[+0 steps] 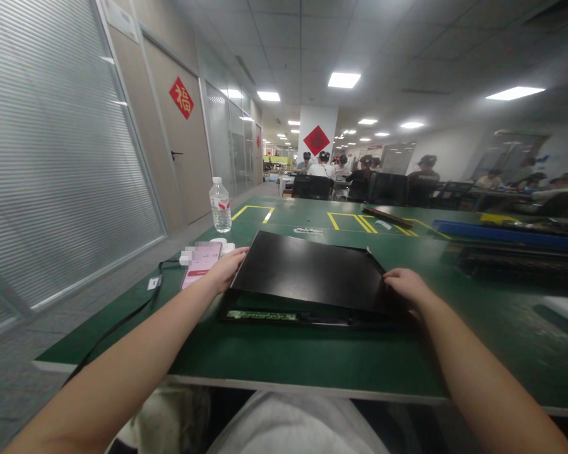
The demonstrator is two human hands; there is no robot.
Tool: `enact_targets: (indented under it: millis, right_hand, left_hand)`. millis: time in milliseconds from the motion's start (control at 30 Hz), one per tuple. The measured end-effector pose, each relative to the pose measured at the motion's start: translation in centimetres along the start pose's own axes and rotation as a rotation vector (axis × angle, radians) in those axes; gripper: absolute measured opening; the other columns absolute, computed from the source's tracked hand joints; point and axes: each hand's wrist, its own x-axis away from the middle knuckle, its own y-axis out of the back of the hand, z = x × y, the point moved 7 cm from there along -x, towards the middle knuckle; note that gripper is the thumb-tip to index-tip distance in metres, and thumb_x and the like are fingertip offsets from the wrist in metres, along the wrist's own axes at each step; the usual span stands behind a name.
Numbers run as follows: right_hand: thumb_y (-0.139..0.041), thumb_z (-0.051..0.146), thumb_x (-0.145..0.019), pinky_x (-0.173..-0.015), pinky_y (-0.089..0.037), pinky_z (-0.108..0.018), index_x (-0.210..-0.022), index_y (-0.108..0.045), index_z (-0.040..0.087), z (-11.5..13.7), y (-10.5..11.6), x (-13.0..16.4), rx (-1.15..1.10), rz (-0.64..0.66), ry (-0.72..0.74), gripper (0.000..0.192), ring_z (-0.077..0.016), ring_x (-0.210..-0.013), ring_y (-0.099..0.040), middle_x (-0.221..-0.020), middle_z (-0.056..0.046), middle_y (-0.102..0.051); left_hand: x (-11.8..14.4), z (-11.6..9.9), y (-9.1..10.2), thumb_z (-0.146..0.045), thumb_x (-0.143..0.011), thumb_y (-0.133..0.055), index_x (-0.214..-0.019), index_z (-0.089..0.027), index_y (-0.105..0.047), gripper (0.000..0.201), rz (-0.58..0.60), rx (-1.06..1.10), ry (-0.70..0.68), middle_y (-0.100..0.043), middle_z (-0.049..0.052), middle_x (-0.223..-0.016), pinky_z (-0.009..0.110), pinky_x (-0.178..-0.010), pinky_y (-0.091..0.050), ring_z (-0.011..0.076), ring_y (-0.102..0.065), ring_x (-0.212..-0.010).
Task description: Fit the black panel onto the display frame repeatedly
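Observation:
A flat black screen panel [307, 268] is held tilted above the table, its far edge higher than its near one. My left hand [228, 268] grips the panel's left edge, and my right hand [407, 288] pinches its right edge near the corner. Under the near edge lies a thin black frame [322, 320], partly hidden by the panel. A narrow green circuit board [262, 316] shows along the left part of that frame.
On the green table [312, 362], a phone [202, 261] and a water bottle [221, 205] stand left. A dark strip [387, 217] lies near yellow tape marks at the back. Dark panels [515, 255] and a blue bar [497, 230] are stacked right. Several people sit beyond.

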Motion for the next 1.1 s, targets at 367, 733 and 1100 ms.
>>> enact_targets:
  millis: [367, 733, 1100]
  right_hand:
    - [-0.061, 0.019, -0.078, -0.087, -0.050, -0.032, -0.097, -0.080, 0.018, 0.3, -0.1, 0.0, 0.006, 0.001, 0.039, 0.027, -0.0260, -0.102, -0.069, -0.106, -0.010, -0.076]
    - [-0.061, 0.020, -0.077, -0.081, -0.051, -0.028, -0.094, -0.078, 0.019, 0.2, -0.3, -0.1, -0.012, 0.016, 0.024, 0.024, -0.0237, -0.096, -0.070, -0.102, -0.008, -0.076]
    - [-0.056, 0.036, -0.087, -0.086, -0.050, -0.032, -0.145, -0.054, 0.020, -0.9, -0.4, -1.0, -0.103, -0.101, 0.012, 0.060, -0.0245, -0.097, -0.070, -0.098, -0.008, -0.074]
  left_hand:
    - [2.0, -0.9, -1.7, -0.022, -0.066, -0.083, -0.126, -0.028, -0.065, 0.062, 0.165, -0.073, 0.013, -0.079, 0.005, -0.102, 0.031, -0.068, -0.060, 0.0264, -0.076, -0.086]
    - [2.6, -1.8, -2.2, -0.019, -0.068, -0.078, -0.133, -0.025, -0.062, 0.066, 0.185, -0.067, -0.027, -0.078, 0.006, -0.105, 0.026, -0.068, -0.059, 0.0242, -0.076, -0.089]
    - [3.1, -2.8, -2.6, -0.020, -0.065, -0.081, -0.136, -0.021, -0.061, 0.074, 0.196, 0.000, -0.217, -0.074, 0.009, -0.120, 0.032, -0.078, -0.058, 0.0290, -0.072, -0.099]
